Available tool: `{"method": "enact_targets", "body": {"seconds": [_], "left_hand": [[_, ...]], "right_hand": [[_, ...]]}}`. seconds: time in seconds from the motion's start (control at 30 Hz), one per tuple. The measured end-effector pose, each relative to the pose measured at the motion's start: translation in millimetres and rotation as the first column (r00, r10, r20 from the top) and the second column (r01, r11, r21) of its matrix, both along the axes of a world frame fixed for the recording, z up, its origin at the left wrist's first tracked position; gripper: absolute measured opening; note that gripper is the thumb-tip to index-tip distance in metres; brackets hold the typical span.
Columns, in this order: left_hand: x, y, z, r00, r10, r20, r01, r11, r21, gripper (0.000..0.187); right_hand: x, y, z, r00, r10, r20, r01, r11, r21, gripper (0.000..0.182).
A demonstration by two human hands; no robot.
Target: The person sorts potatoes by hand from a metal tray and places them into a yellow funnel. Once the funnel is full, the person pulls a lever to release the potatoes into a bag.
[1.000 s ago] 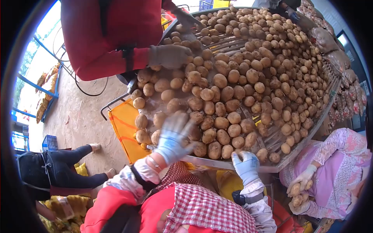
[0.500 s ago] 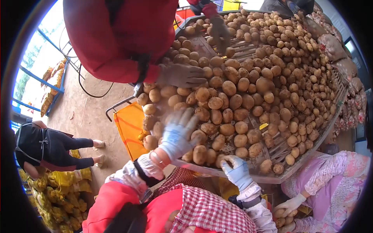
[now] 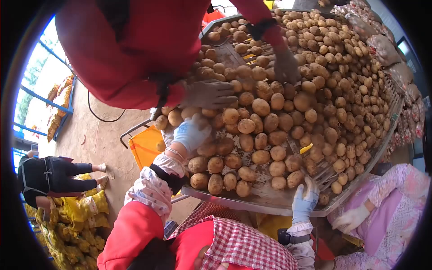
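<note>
A heap of potatoes [image 3: 261, 157] covers the slatted metal sorting table [image 3: 265, 202] in front of me. Wearing a pale blue and white glove, my left hand [image 3: 192, 133] rests among the potatoes near the table's left end, its fingers apart and touching some of them, with the fingertips partly blurred. Gloved the same way, my right hand [image 3: 306, 200] is at the near edge with fingers stretched out beside a potato [image 3: 295, 179]. It holds nothing that I can see.
Across the table a person in red spreads two dark-gloved hands [image 3: 211, 93] over the potatoes. Another person in a lilac apron [image 3: 373, 220] is at the near right. An orange crate [image 3: 145, 146] stands off the left end; filled sacks [image 3: 400, 76] line the far right.
My left hand has moved up and left, and nearby potatoes have shifted with it. My right hand has moved right along the edge. The opposite person's far hand has moved right and down.
</note>
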State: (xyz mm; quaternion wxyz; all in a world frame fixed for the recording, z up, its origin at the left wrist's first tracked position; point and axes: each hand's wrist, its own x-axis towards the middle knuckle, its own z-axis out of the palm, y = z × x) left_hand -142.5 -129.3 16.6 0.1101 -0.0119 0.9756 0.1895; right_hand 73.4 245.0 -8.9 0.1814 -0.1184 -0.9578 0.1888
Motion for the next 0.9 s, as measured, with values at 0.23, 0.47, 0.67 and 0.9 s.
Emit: {"method": "enact_targets", "body": {"seconds": [0.23,0.47,0.67,0.9], "left_hand": [[-32,-2,2,0.982,-0.040,0.183,0.064,0.990,-0.127,0.060],[-8,-19,-16,0.991,0.136,0.010,-0.136,0.989,0.051,0.067],[47,75,20,0.968,-0.212,0.132,0.001,0.530,0.848,0.060],[38,126,-13,0.600,-0.680,-0.421,0.670,0.715,-0.200,0.061]], "right_hand": [[0,1,4,0.999,-0.021,0.042,0.024,0.998,-0.063,0.028],[7,-1,4,0.998,-0.056,-0.001,0.055,0.981,-0.187,0.030],[-6,-41,34,0.983,-0.149,0.110,0.151,0.303,-0.941,0.037],[-26,-16,19,0.986,-0.164,-0.030,-0.110,-0.503,-0.857,0.035]]}}
